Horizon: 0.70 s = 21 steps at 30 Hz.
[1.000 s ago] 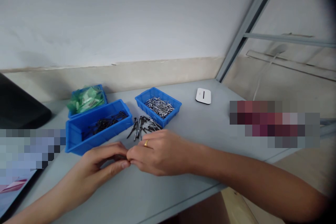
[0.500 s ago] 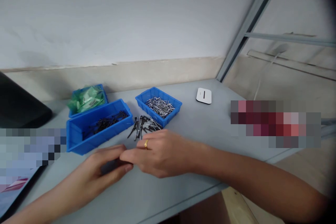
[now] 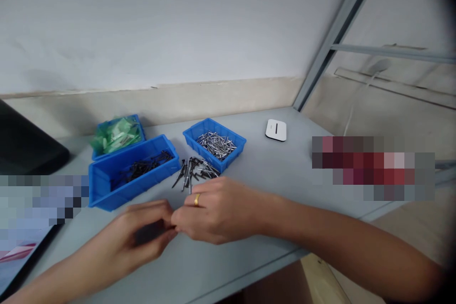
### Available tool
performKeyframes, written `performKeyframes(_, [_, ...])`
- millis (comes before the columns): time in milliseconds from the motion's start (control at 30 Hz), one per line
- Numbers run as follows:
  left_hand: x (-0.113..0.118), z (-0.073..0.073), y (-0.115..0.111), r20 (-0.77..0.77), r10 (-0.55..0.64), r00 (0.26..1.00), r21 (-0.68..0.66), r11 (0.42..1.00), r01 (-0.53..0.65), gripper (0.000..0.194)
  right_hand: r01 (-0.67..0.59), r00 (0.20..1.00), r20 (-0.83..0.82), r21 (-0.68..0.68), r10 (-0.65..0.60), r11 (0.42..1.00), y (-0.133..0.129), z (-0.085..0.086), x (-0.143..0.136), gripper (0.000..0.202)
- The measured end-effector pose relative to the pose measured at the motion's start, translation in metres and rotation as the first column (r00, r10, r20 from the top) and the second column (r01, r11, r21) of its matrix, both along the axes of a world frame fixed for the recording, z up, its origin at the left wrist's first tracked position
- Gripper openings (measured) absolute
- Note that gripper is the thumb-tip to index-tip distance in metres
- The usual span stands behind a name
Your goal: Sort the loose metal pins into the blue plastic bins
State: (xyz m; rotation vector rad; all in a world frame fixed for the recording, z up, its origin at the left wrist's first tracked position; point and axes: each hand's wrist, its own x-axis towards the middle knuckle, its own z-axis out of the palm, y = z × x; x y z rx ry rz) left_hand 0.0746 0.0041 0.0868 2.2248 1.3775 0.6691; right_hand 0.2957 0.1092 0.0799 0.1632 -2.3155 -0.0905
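My left hand (image 3: 142,232) is pinched closed at the front of the grey table, its fingertips meeting those of my right hand (image 3: 210,211). The fingers of my right hand, one with a gold ring, are curled closed; whatever lies between the fingertips is hidden. Just beyond them is a loose pile of dark and silver pins (image 3: 194,171). Behind the pile, a blue bin holds silver pins (image 3: 218,145). To the left, a longer blue bin (image 3: 101,185) contains dark pins (image 3: 146,167).
A third blue bin with green plastic bags (image 3: 121,134) stands at the back left. A white device (image 3: 276,130) lies on the table (image 3: 270,161) at the back right. A black object (image 3: 28,142) is at far left; a metal frame (image 3: 320,64) rises at right.
The fingertips of my right hand have drawn slightly right, and my left thumb and fingers have come closer together.
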Motion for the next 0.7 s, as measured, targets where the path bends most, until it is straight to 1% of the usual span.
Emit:
performKeyframes(100, [-0.0030, 0.0005, 0.0011, 0.037, -0.047, 0.998, 0.061, 0.997, 0.045, 0.020, 0.027, 1.000, 0.004, 0.003, -0.027, 1.000, 0.0011, -0.0003, 0.0009, 0.022])
performKeyframes(333, [-0.0031, 0.0009, 0.0011, 0.059, -0.047, 0.997, 0.083, 0.996, 0.042, 0.020, 0.044, 0.998, 0.036, 0.016, -0.044, 0.999, 0.0014, -0.0008, 0.0017, 0.019])
performKeyframes(400, [-0.0026, 0.0017, 0.0006, 0.064, -0.043, 0.997, 0.056, 0.998, 0.039, 0.019, 0.043, 0.998, 0.036, 0.011, -0.044, 0.999, 0.0018, -0.0006, 0.0022, 0.020])
performKeyframes(533, [-0.0036, 0.0011, 0.0004, 0.047, -0.024, 0.999, -0.051, 0.998, 0.026, 0.020, 0.047, 0.997, 0.055, 0.004, -0.048, 0.999, 0.0025, -0.0006, 0.0034, 0.020])
performKeyframes(700, [-0.0074, -0.0028, 0.0005, 0.042, 0.048, 0.998, -0.065, 0.997, -0.045, 0.020, 0.095, 0.988, 0.121, 0.010, -0.095, 0.995, 0.0025, -0.0013, 0.0034, 0.021])
